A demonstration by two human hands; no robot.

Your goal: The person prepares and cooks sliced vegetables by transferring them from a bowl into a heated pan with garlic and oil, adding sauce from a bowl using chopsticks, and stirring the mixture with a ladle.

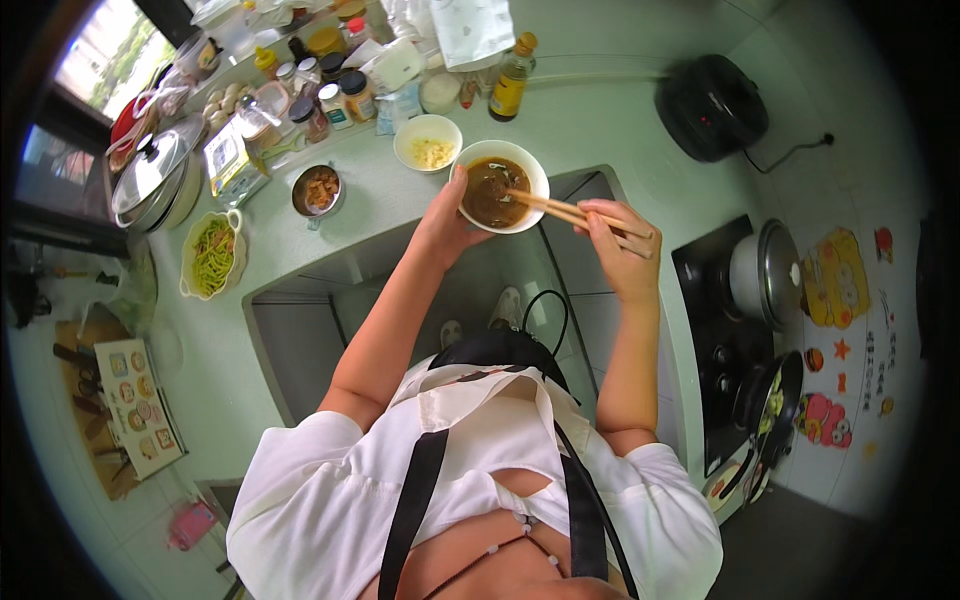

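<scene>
A white bowl (541, 177) of brown sauce (490, 205) is at the counter's front edge. My left hand (447, 222) grips its left side, with the thumb up by the rim. In my right hand (627, 250) is a pair of wooden chopsticks (560, 209), their tips dipped in the sauce. Just behind and to the left of it stands a white bowl of chopped garlic (432, 152). Further left are a small metal bowl of brown pieces (319, 190) and a white dish of cut green vegetables (214, 257).
Seasoning jars (333, 105) and a yellow-labelled bottle (510, 80) crowd the back. A black rice cooker (712, 108) sits at right, above a hob (722, 385) with a lidded pot (765, 275) and frying pan (778, 400). At left are a glass-lidded pot (160, 175) and a knife rack (85, 385).
</scene>
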